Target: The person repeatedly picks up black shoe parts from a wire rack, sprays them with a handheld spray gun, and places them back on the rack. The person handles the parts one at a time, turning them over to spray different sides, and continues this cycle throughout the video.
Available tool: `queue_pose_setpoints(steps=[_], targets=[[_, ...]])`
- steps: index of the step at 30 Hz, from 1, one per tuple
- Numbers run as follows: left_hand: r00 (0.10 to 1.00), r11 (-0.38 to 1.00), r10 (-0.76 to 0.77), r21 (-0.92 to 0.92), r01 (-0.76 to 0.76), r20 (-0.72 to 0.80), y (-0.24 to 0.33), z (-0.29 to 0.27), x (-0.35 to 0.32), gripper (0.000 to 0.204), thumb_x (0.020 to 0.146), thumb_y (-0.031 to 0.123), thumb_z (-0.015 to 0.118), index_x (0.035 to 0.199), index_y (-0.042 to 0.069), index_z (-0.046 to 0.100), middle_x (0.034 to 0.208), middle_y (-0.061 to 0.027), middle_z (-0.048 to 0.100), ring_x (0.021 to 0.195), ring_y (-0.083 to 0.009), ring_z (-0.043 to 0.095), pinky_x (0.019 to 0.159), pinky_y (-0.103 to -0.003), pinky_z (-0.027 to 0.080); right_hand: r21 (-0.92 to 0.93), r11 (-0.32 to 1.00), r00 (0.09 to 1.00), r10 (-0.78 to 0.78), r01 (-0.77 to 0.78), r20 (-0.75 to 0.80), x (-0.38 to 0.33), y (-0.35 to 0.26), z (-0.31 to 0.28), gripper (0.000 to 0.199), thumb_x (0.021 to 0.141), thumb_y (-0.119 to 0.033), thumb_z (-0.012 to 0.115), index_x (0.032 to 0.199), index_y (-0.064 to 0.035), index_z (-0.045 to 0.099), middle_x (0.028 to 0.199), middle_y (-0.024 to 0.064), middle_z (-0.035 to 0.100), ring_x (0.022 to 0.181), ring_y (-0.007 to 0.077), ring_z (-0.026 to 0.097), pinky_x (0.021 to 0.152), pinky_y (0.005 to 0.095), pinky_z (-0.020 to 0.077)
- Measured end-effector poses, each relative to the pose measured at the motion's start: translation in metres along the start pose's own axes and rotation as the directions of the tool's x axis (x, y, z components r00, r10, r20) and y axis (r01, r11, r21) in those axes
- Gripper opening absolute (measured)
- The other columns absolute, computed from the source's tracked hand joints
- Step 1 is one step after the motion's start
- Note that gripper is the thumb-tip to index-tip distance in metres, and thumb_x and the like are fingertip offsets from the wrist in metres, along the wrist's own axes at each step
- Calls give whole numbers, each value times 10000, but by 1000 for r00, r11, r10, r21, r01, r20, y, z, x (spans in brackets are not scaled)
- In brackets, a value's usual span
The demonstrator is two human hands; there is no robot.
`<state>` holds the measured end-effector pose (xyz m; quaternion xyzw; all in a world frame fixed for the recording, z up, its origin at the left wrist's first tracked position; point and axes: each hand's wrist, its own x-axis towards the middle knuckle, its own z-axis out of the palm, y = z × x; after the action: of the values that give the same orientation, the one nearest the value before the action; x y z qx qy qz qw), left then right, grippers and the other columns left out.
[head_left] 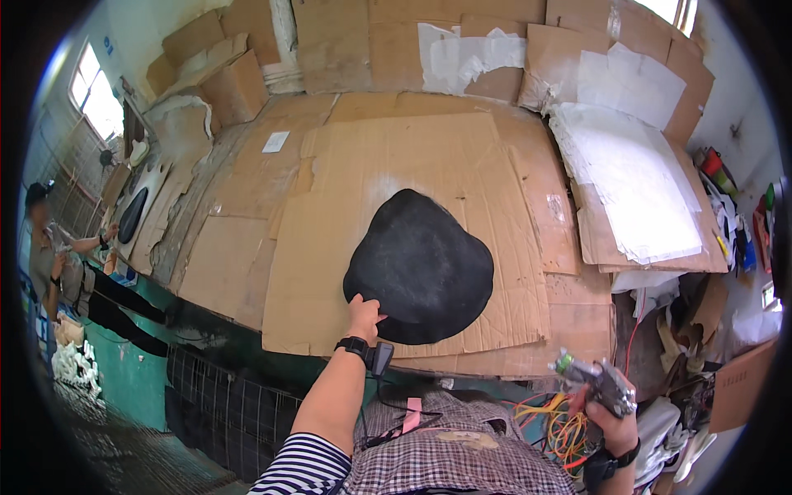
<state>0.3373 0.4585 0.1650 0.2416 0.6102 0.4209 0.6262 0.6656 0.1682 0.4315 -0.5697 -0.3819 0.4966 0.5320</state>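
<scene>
A black rounded sheet, shaped like a seat cover point(421, 266), lies flat on cardboard sheets point(330, 247) covering a workbench. My left hand point(364, 314) grips its near left edge, thumb on top. At the lower right, away from the bench, my right hand point(609, 410) holds a metal gun-shaped tool point(596, 381) with its nozzle pointing left. Both wrists wear black bands.
White paper sheets point(635, 173) lie on cardboard at the right. Orange and yellow cords point(557, 421) hang under the tool. Clutter fills the right side point(734, 214). Another person point(49, 256) stands far left beside a green bench front point(124, 363).
</scene>
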Motion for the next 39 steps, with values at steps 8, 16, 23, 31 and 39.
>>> queue_pose_setpoints(steps=[8,16,23,31,39], targets=[[903,688,413,-689,-225,117,116,7,-64,214,767,-33,562,941,88,592,959,-68,663,841,-199,648,773,-394,541,-31,999,998,-28,27,-57,-2,-13,6,680,772,-304,760,1263,38,436,867,116,619,784,206,632,764,346,513],[854,575,511,-699,-425,-99,188,-96,-120,192,856,43,535,1021,-43,581,1040,-161,658,945,-243,642,875,-345,505,-111,994,999,24,-19,43,-15,-15,2,668,779,-254,753,1286,40,434,825,106,633,731,184,631,680,312,508],[831,462,468,-719,-520,-301,181,-158,-126,76,811,-34,574,883,-16,561,823,-106,638,749,-208,626,761,-302,533,-278,960,980,-74,21,-183,-30,-29,0,688,773,-326,745,1259,64,454,797,103,635,660,165,624,617,271,494],[810,455,500,-703,-546,-306,171,-167,-120,118,834,-1,531,939,-12,583,903,-119,663,837,-239,643,823,-354,526,-180,982,976,95,-60,196,-38,-21,15,588,774,-134,737,1258,60,466,813,109,642,725,187,638,666,320,510],[807,436,540,-740,-512,-240,167,-169,-117,255,830,-8,501,1076,-46,555,1022,-160,650,929,-271,641,871,-376,527,-146,989,995,-50,38,-82,-1,-19,72,652,803,-343,732,1249,42,452,804,91,604,701,165,616,650,299,504]])
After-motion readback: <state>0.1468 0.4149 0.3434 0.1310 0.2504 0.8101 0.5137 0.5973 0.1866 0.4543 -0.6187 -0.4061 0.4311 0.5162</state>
